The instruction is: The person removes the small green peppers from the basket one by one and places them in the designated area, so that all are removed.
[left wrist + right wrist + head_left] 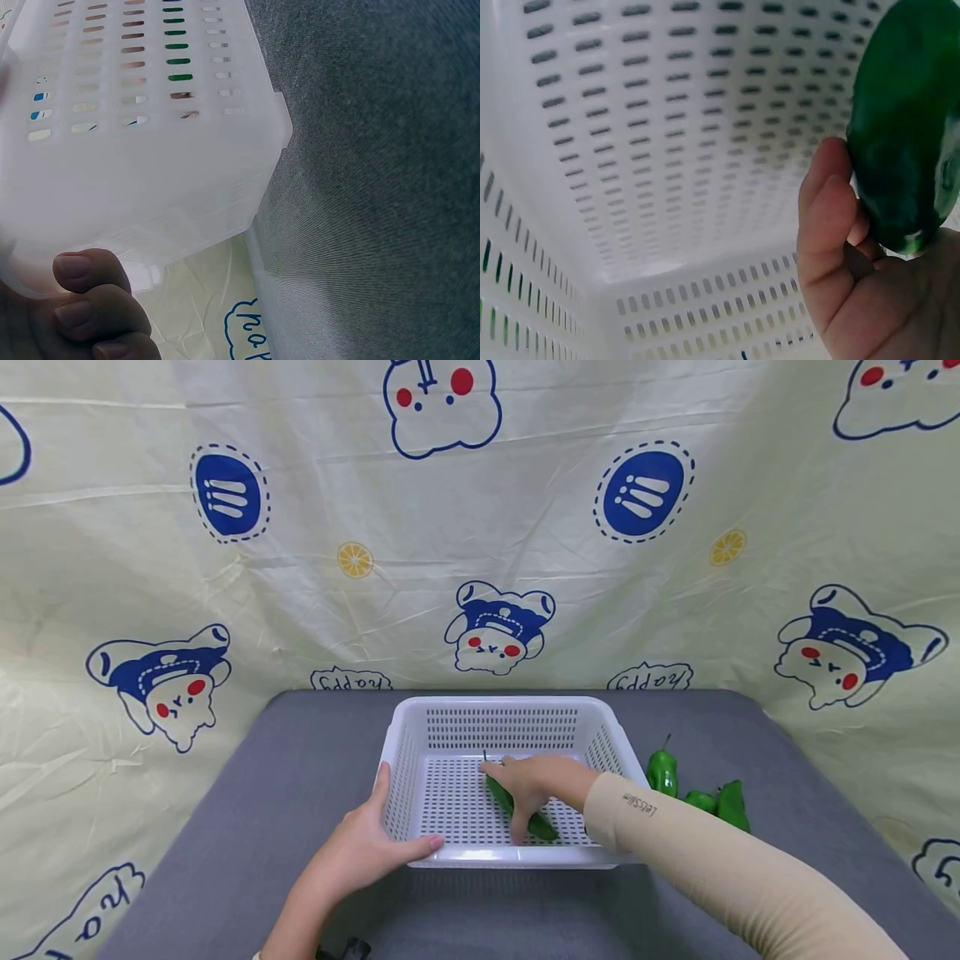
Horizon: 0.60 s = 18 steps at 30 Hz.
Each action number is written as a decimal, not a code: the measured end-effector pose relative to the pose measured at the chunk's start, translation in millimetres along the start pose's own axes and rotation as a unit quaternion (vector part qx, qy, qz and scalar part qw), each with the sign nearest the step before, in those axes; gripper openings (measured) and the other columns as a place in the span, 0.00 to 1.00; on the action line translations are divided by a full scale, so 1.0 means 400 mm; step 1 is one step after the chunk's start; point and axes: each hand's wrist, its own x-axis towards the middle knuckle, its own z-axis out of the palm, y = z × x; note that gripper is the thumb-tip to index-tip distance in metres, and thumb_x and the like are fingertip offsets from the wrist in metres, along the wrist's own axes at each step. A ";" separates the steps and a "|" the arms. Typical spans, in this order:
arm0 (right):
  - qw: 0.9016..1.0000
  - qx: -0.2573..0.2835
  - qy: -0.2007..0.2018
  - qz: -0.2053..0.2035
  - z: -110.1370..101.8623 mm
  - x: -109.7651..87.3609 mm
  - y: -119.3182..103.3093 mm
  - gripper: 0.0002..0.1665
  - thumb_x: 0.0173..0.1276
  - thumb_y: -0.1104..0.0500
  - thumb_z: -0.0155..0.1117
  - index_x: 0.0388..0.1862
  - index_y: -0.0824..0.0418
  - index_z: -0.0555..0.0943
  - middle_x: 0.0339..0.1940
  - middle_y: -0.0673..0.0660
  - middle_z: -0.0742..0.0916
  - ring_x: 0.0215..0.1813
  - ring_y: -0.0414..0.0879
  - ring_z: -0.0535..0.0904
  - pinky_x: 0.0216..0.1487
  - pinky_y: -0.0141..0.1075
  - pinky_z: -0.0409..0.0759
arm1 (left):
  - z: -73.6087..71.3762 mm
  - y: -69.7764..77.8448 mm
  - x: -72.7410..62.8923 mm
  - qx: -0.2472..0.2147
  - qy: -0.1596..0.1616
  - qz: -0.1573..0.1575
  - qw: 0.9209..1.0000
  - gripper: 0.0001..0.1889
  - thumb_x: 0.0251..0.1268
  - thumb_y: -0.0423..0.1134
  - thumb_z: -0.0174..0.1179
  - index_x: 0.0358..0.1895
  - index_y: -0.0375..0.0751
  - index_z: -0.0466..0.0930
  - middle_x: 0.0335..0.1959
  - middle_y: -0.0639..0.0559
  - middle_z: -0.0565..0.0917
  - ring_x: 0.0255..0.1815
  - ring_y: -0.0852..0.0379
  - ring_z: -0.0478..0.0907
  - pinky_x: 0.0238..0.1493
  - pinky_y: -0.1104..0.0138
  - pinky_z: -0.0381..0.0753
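Note:
A white slotted plastic basket [517, 857] stands on the grey table. My left hand [363, 852] grips its near left corner, thumb over the front rim; in the left wrist view the fingers [97, 307] curl against the outside of the rim. Inside the basket, my right hand [536, 781] holds a long green pepper [542, 828] between thumb and fingers, low over the slotted floor. That pepper [904, 120] shows large and glossy in the right wrist view, next to the right hand [885, 307]. Part of it is hidden by the hand in the head view.
Right of the basket lie more green peppers: one with its stem upward [663, 770], a small partly covered one [701, 801] and a broader one [732, 806], beside the right sleeve [697, 843]. A printed curtain [300, 610] hangs behind the grey table [315, 760].

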 end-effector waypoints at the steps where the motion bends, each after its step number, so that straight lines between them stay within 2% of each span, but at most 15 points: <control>1: 1.000 0.010 0.005 -0.008 -0.007 -0.002 0.003 0.73 0.43 0.40 0.84 0.81 0.46 0.49 0.81 0.59 0.62 0.78 0.54 0.61 0.74 0.55 0.62 | 0.000 0.000 0.000 0.000 -0.001 -0.001 1.000 0.71 0.43 0.65 0.75 0.81 0.45 0.33 0.66 0.37 0.76 0.52 0.53 0.81 0.56 0.48 0.77; 3: 0.999 0.026 0.018 -0.027 -0.021 -0.005 0.011 0.73 0.43 0.39 0.84 0.81 0.47 0.49 0.78 0.58 0.66 0.75 0.52 0.65 0.72 0.55 0.65 | 0.000 0.001 0.001 -0.001 -0.002 -0.002 1.000 0.70 0.43 0.64 0.75 0.81 0.46 0.33 0.66 0.37 0.76 0.51 0.53 0.81 0.55 0.49 0.78; 6: 0.995 0.064 0.038 -0.066 -0.040 -0.011 0.022 0.70 0.45 0.42 0.84 0.81 0.48 0.49 0.70 0.54 0.71 0.66 0.49 0.69 0.68 0.50 0.72 | 0.000 0.002 0.002 -0.001 -0.004 -0.003 1.000 0.70 0.44 0.64 0.75 0.81 0.46 0.32 0.66 0.39 0.76 0.50 0.53 0.81 0.53 0.50 0.79; 9: 0.987 0.108 0.054 -0.102 -0.058 -0.022 0.033 0.67 0.47 0.46 0.84 0.79 0.48 0.52 0.61 0.52 0.74 0.57 0.46 0.70 0.60 0.44 0.79 | 0.001 0.002 0.002 -0.002 -0.005 -0.002 1.000 0.70 0.44 0.63 0.75 0.81 0.46 0.32 0.65 0.39 0.77 0.49 0.54 0.82 0.53 0.51 0.79; 13: 0.979 0.142 0.067 -0.130 -0.077 -0.035 0.048 0.66 0.47 0.46 0.84 0.78 0.51 0.53 0.58 0.52 0.74 0.54 0.46 0.71 0.53 0.40 0.80 | 0.001 0.002 0.001 -0.001 -0.003 -0.001 1.000 0.70 0.43 0.64 0.75 0.81 0.46 0.32 0.66 0.38 0.76 0.51 0.53 0.81 0.55 0.50 0.78; 18: 0.976 0.157 0.076 -0.131 -0.090 -0.058 0.066 0.65 0.47 0.44 0.83 0.78 0.47 0.52 0.60 0.53 0.72 0.54 0.47 0.71 0.51 0.40 0.79 | 0.001 0.001 0.000 0.005 -0.001 -0.003 1.000 0.71 0.43 0.66 0.75 0.81 0.45 0.33 0.67 0.36 0.75 0.53 0.52 0.81 0.56 0.49 0.77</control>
